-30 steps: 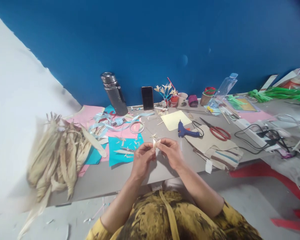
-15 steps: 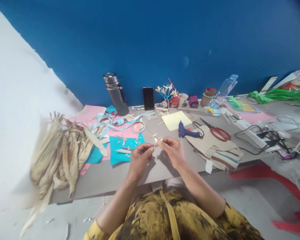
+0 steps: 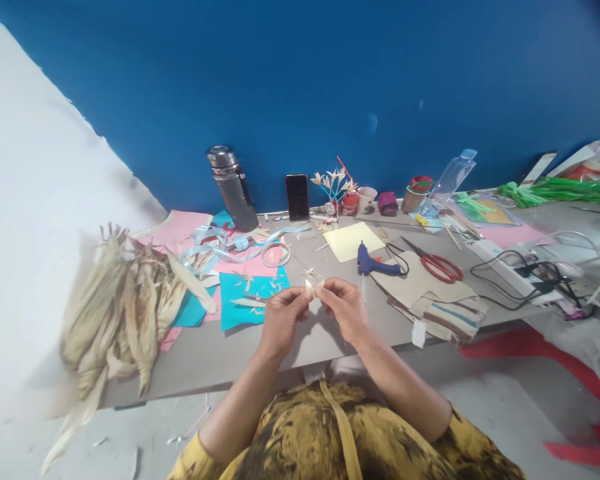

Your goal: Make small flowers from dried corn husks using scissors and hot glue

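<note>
Between my two hands is a small pale piece of corn husk (image 3: 309, 285), its tip poking up from the fingers. My left hand (image 3: 286, 315) pinches it between thumb and forefinger. From the other side, the fingertips of my right hand (image 3: 346, 307) are pinched on it too. Just beyond the hands lie a few husk scraps (image 3: 310, 272) on the grey table (image 3: 325, 347). Left of my left hand, cut husk slivers and what looks like a scissors' blades rest on a blue sheet (image 3: 235, 317). A blue glue gun (image 3: 375, 263) lies beyond my right hand.
Dried corn husks (image 3: 130, 307) hang over the left table edge. Red-handled scissors (image 3: 437, 267) lie on a folded cloth (image 3: 430, 293) at right, near a power strip (image 3: 505, 270) with cables. Along the wall stand a thermos (image 3: 233, 190), a phone (image 3: 297, 198) and husk flowers (image 3: 333, 181).
My hands have turned slightly and come closer together around the husk piece, which now shows a smaller upright tip. Nothing else on the table has moved.
</note>
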`<state>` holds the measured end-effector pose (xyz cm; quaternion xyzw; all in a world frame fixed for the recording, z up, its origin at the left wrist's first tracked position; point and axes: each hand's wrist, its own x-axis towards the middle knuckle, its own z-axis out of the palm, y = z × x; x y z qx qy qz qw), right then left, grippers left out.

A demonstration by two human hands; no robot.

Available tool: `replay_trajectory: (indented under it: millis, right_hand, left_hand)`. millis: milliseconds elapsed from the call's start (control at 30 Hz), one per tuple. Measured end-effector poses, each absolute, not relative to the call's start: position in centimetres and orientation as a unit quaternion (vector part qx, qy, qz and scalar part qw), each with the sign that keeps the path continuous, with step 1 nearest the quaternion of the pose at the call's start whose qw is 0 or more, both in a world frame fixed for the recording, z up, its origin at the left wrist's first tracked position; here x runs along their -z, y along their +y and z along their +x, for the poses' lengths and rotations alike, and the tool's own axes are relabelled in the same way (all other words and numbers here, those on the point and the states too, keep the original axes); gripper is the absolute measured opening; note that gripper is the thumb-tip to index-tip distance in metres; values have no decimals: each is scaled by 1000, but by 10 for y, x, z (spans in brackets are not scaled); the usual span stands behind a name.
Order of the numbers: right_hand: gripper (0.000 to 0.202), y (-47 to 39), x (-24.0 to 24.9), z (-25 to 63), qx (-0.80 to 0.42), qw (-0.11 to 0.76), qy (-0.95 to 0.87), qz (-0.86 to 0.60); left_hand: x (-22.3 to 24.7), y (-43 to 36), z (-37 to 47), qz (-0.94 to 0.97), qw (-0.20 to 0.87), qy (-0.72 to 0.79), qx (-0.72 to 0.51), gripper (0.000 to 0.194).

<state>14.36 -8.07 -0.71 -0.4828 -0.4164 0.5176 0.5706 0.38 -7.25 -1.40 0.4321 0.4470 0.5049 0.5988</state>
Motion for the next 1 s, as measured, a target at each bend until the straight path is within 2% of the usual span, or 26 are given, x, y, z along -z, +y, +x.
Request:
replay_trajectory:
  millis: [200,367,533,800,1000]
  right_hand:
    - [29,-81,7,147,-497,568,-424,-501]
    - [30,-84,2,149,-470,559,-451,-513]
    - [29,-85,6,146,-472,566,-448,-506]
    - [26,-85,18,137,-522,608,-370,-469]
    - [29,-85,20,141,-523,607,-358,-479]
  left_hand:
    - [10,-73,-1,405,645,420,-494,30]
    - [3,-76,4,468,574,467,-482,21]
    - [-3,-79,10,490,519,507,-483,22]
    - [19,-81,17,423,551,476,-540,22]
    - [21,-82,4,392,612,458,-512,25]
